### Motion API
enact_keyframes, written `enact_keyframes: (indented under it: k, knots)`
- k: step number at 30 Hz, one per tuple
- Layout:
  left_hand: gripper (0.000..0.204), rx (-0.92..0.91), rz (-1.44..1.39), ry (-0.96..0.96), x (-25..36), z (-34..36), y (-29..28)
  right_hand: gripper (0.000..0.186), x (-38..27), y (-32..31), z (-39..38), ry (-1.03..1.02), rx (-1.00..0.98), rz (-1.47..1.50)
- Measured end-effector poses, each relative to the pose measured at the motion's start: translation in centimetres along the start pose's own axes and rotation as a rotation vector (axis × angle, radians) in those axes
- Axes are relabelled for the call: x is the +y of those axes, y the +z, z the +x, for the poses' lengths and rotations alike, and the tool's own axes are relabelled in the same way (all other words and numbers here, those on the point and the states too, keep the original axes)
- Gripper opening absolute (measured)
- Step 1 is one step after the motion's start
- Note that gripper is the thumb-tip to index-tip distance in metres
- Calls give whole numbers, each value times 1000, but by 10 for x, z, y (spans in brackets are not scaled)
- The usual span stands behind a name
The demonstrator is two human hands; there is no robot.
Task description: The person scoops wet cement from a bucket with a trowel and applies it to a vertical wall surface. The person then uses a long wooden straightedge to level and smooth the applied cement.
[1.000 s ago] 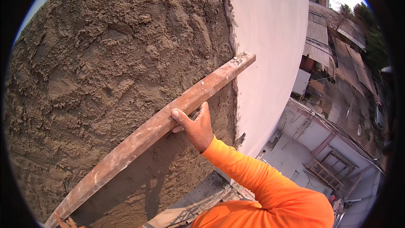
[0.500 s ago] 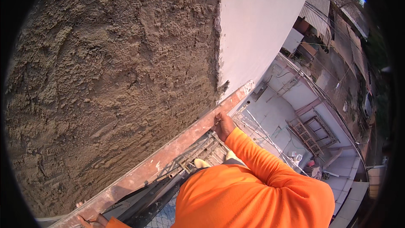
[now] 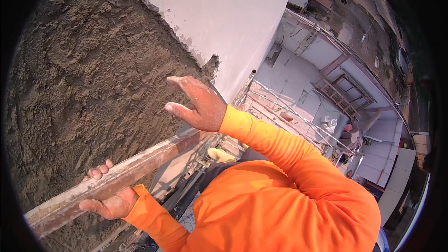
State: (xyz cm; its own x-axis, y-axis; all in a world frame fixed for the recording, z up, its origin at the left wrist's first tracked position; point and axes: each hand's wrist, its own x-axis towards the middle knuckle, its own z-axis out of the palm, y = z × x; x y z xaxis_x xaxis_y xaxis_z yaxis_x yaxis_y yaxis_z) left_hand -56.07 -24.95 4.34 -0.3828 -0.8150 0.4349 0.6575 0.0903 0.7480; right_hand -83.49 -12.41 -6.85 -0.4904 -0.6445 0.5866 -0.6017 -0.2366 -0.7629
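A long reddish-brown straightedge [image 3: 140, 170], spattered with pale mortar, slants along the rough wet plaster [image 3: 93, 70] of the wall. My left hand [image 3: 112, 201] grips it toward its lower left end: fingertips show over the far edge, the thumb lies on the near face. Just above the upper right end of the straightedge, my right hand [image 3: 203, 107] is raised before the plaster, thumb and fingers apart, holding nothing. The right wrist and forearm cover part of what lies behind. A smooth white wall section [image 3: 224, 18] meets the plaster along a ragged edge.
Scaffold planks [image 3: 228, 147] lie beneath me, with a yellowish boot [image 3: 219, 155] on them. Metal poles [image 3: 298, 122] run at the right. Far below is a pale floor with a wooden frame [image 3: 336, 98] and a white bucket [image 3: 325, 120].
My right hand has let go of the straightedge and opened above it. My left hand, still gripping, has come up and right with the straightedge. The view has shifted and turned.
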Motion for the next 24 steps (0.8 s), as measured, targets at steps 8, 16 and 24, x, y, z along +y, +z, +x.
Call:
enact_keyframes:
  k: [8,16,24]
  knots:
    - [39,-825,-307,-466,-199,41,40,87,-133,-2,73,-38,34,25]
    - [74,-717,552,-773,-179,-11,63,64,19,-35,-37,242,138,-31]
    - [84,-753,394,-654,-293,-46,92,55,202,-16,-196,496,117,-49]
